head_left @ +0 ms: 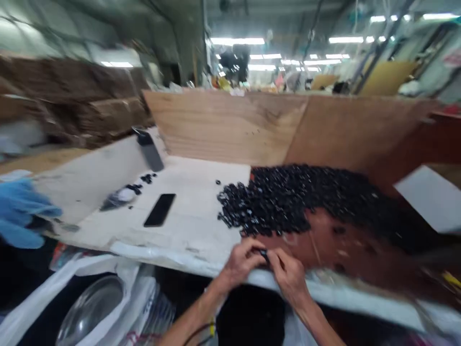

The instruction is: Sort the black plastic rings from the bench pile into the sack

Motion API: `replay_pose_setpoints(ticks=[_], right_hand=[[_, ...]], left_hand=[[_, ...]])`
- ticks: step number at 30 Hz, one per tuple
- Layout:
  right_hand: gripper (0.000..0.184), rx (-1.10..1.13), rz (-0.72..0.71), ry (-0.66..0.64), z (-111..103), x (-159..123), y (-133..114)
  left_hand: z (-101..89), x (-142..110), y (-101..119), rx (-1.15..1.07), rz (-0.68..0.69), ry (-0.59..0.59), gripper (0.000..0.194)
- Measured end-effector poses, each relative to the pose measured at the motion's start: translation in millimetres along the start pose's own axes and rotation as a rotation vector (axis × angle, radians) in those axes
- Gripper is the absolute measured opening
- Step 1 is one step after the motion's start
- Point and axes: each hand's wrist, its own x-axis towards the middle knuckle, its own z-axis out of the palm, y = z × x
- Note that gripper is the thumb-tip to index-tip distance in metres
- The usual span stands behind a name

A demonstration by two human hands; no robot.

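Note:
My left hand (242, 263) and my right hand (288, 275) meet at the near edge of the table (194, 226). Both pinch the same small black part (263, 254) between their fingertips. Just beyond them a large heap of small black parts (298, 199) lies spread over the table's right half, up against a wooden board (230, 127). The picture is blurred by motion, so the part's shape is unclear.
A black phone (160, 210) lies flat on the table's left, with a dark bottle (149, 150) and a few loose black parts (139, 185) behind it. A blue cloth (21, 211) is at far left. A metal bowl (90, 310) sits in a white bag below the table.

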Motion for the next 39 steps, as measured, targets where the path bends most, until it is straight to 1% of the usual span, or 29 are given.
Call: replay_pose_setpoints(ticks=[2, 4, 6, 8, 9, 11, 13, 17, 20, 22, 24, 25, 28, 32, 36, 37, 39], right_hand=[[0.022, 0.006, 0.093, -0.083, 9, 5, -13], [0.023, -0.030, 0.167, -0.088, 13, 9, -13], [0.019, -0.030, 0.169, -0.082, 12, 8, -12], [0.018, 0.010, 0.131, -0.072, 9, 5, -14], [0.017, 0.027, 0.125, -0.064, 8, 4, -16], [0.015, 0.031, 0.157, -0.056, 9, 3, -25], [0.018, 0.022, 0.186, -0.030, 12, 5, -35], [0.017, -0.013, 0.121, 0.031, 21, 10, -53], [0.022, -0.069, 0.164, 0.019, 25, 9, -54], [0.017, -0.071, 0.162, 0.007, 25, 6, -51], [0.015, -0.060, 0.139, -0.013, 23, 2, -48], [0.015, -0.055, 0.147, -0.023, 22, 1, -47], [0.015, -0.021, 0.236, -0.020, 21, -2, -45], [0.015, 0.009, 0.235, -0.030, 21, -6, -40], [0.021, 0.032, 0.371, -0.043, 19, -8, -35], [0.021, 0.040, 0.362, -0.041, 17, -8, -35], [0.019, 0.051, 0.286, -0.036, 14, -7, -36]], left_hand=[[6.3, -19, 7, -0.089, -0.055, -0.021, 0.025], [6.7, -25, 10, -0.145, -0.079, -0.045, 0.024], [5.0, -24, 11, -0.180, -0.097, -0.071, 0.025], [3.1, -23, 14, -0.210, -0.109, -0.078, 0.027], [2.1, -22, 16, -0.207, -0.101, -0.075, 0.027], [-0.9, -22, 23, -0.157, -0.050, -0.057, 0.024], [-5.6, -23, 31, -0.087, 0.013, -0.044, 0.021], [-19.1, -26, 39, -0.012, 0.075, -0.074, 0.022], [-25.9, -28, 35, 0.002, 0.079, -0.086, 0.023], [-26.6, -29, 31, 0.003, 0.062, -0.087, 0.022], [-25.4, -30, 28, 0.009, 0.039, -0.089, 0.023], [-24.5, -30, 26, 0.017, 0.033, -0.089, 0.023], [-22.2, -32, 20, 0.032, 0.037, -0.089, 0.023], [-18.6, -33, 11, -0.014, 0.018, -0.129, 0.024], [-12.3, -33, 9, -0.013, 0.014, -0.134, 0.023], [-10.6, -33, 10, -0.037, -0.004, -0.132, 0.023], [-7.4, -33, 12, -0.113, -0.056, -0.135, 0.025]])
